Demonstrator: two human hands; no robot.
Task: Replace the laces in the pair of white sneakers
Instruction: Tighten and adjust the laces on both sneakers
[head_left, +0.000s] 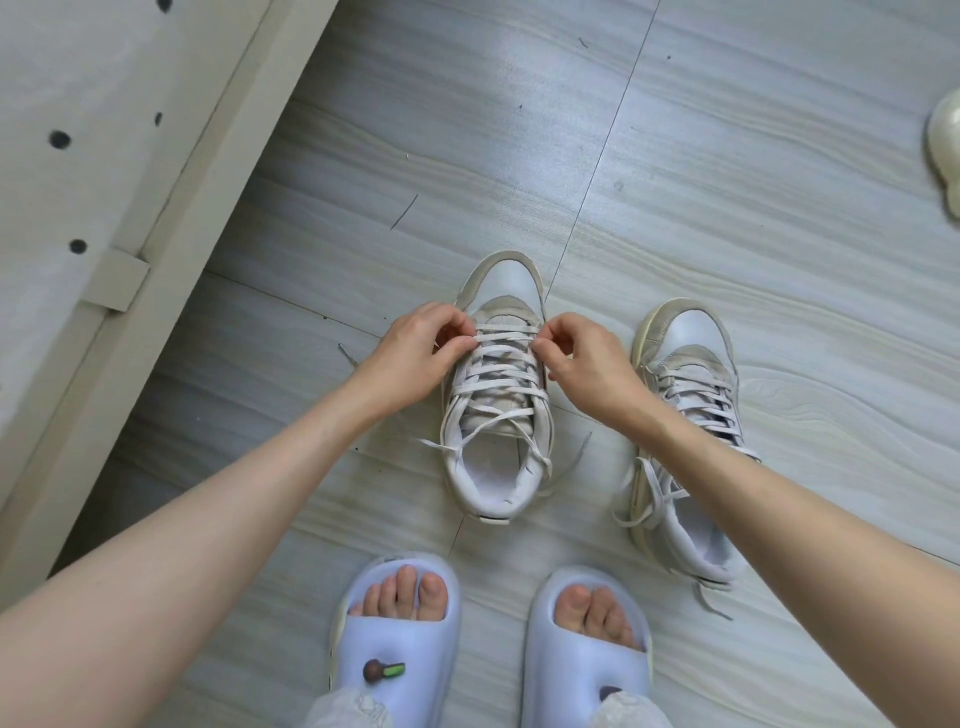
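A: The fingers (462, 332) of the left hand (415, 348) and right hand (582, 358) pinch the ends of a flat off-white lace row (506, 336) near the toe.

B: On which shoe?

A: The worn white leather sneaker (498, 395) on the grey wood-grain floor (727, 156). Its mate (685, 431) stands just beside.

B: Progress?

A: Early, I'd judge: both remain laced, ends untied, and no spare laces are visible.

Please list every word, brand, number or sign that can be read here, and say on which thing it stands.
None can be read. The two sneakers show no legible brand. The small charm on the left slipper bears no letters.
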